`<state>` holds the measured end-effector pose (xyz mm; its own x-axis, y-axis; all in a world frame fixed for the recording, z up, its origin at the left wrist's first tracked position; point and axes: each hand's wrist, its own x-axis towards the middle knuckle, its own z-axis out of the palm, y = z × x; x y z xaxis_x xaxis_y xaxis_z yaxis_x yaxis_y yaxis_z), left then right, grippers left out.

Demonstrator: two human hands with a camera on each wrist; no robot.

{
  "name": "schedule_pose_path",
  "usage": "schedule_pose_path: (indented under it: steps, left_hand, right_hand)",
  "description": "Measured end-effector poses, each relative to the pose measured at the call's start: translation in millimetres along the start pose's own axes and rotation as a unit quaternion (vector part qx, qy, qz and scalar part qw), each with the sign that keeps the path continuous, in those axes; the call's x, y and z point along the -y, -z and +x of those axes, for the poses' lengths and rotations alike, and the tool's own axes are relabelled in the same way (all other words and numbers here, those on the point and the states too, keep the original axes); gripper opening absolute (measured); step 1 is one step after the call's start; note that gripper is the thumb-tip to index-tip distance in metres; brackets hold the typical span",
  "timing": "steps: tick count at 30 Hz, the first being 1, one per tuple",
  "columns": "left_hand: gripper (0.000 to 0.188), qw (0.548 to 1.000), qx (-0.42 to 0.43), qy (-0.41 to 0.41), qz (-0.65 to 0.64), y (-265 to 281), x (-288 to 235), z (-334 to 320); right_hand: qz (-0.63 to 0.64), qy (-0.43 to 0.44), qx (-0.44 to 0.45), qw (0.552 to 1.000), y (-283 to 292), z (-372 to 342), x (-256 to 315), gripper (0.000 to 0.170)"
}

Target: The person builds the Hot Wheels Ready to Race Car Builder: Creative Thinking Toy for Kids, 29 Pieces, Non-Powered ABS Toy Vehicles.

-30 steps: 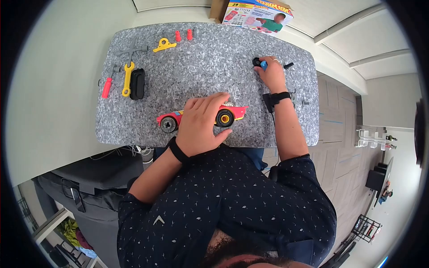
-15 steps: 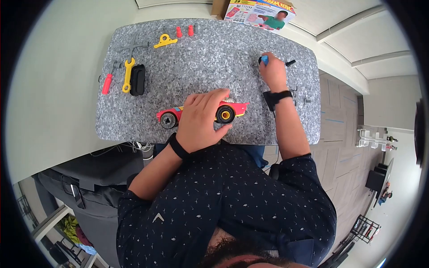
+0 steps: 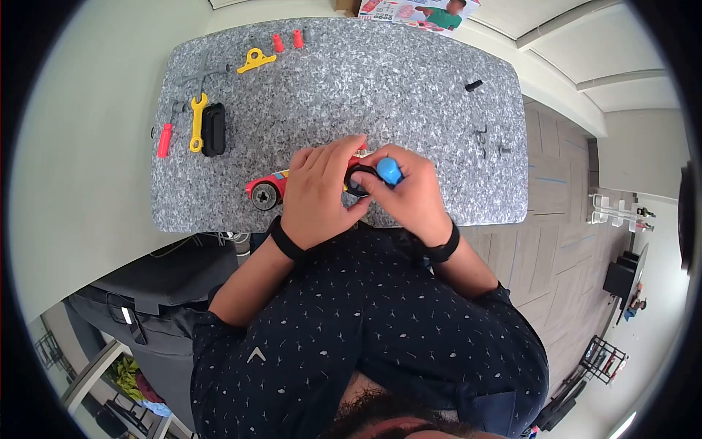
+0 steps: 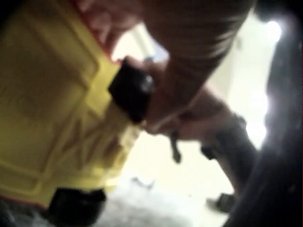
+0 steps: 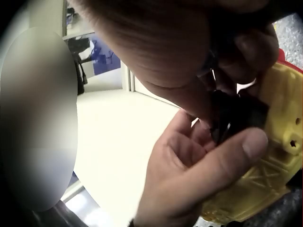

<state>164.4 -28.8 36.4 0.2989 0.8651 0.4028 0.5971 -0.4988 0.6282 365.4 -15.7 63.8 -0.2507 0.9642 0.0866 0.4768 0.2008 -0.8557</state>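
A red toy car [image 3: 267, 183] with a yellow underside [image 5: 279, 156] stands near the table's front edge. My left hand [image 3: 314, 186] grips it over the middle, its thumb [image 5: 253, 144] against the underside in the right wrist view. My right hand [image 3: 413, 194] curls round a toy tool with a rounded blue end [image 3: 390, 170], beside the car's rear. The right thumb overlaps the black rear wheel [image 3: 358, 180], and the tool's far end is hidden; I cannot tell its exact kind. A grey-hubbed front wheel [image 3: 265, 195] shows at the left.
To the left lie a yellow wrench [image 3: 197, 123], a black case-like piece [image 3: 213, 130], a red-handled tool [image 3: 165, 139] and a grey cross-shaped piece [image 3: 204, 71]. Farther back are a yellow part [image 3: 256, 61] and red pieces [image 3: 278, 42]. A black bolt-like piece [image 3: 474, 85] lies at right.
My right hand has lifted the blue-ended tool from the back right of the table and brought it to the car's rear. The left hand has kept its grip on the car.
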Motion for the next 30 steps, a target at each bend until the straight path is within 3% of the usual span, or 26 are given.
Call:
schedule_pose_path:
  steps: [2, 6, 12, 15, 18, 27, 30]
  left_hand:
    - [0.09, 1.0, -0.008, 0.003, 0.006, -2, 0, 0]
    - [0.089, 1.0, -0.016, 0.009, 0.009, -5, 0, 0]
    - [0.09, 1.0, -0.009, 0.022, 0.019, -6, -3, 0]
    - [0.09, 1.0, 0.003, 0.017, 0.005, 0, -4, 2]
    - [0.087, 1.0, 0.015, 0.003, -0.011, 4, 0, 2]
    - [0.082, 1.0, -0.002, 0.003, 0.016, -6, 3, -1]
    - [0.085, 0.999, -0.01, -0.005, 0.032, -7, 2, 1]
  right_hand:
    - [-0.121, 0.115, -0.091, 0.982, -12, -5, 0, 0.024]
    - [-0.115, 0.058, -0.077, 0.989, -16, -11, -5, 0.025]
    - [-0.036, 0.146, 0.002, 0.989, 7, -9, -12, 0.04]
    - [-0.028, 0.146, 0.054, 0.987, 17, -7, -23, 0.049]
    - [-0.022, 0.13, 0.052, 0.99, 16, -8, -20, 0.048]
    - [-0.038, 0.054, -0.013, 0.998, -1, -13, -3, 0.046]
    - [-0.015, 0.075, -0.013, 0.997, -3, -13, -9, 0.045]
